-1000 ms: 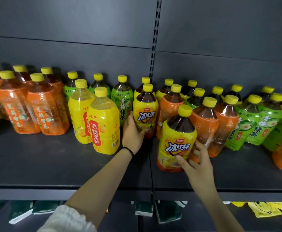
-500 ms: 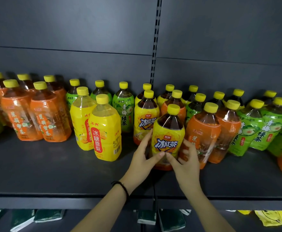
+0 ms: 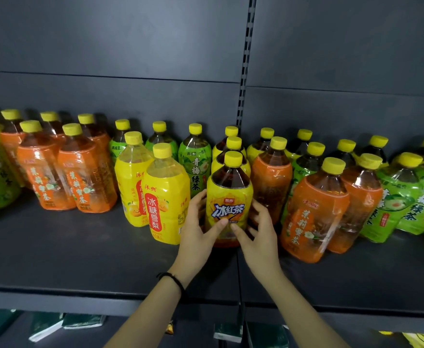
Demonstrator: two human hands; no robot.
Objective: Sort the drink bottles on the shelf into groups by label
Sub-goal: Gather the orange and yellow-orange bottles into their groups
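Dark shelf (image 3: 80, 259), yellow-labelled 冰红茶 bottle (image 3: 228, 197)

The front strip of the shelf (image 3: 80, 259) lies bare along its width, open for passage. Around the front iced-tea bottle (image 3: 229, 197) room is tight. A yellow pear-drink bottle (image 3: 167, 204) stands just left, orange jasmine-tea bottles (image 3: 314, 217) stand close on the right, and more bottles stand directly behind.
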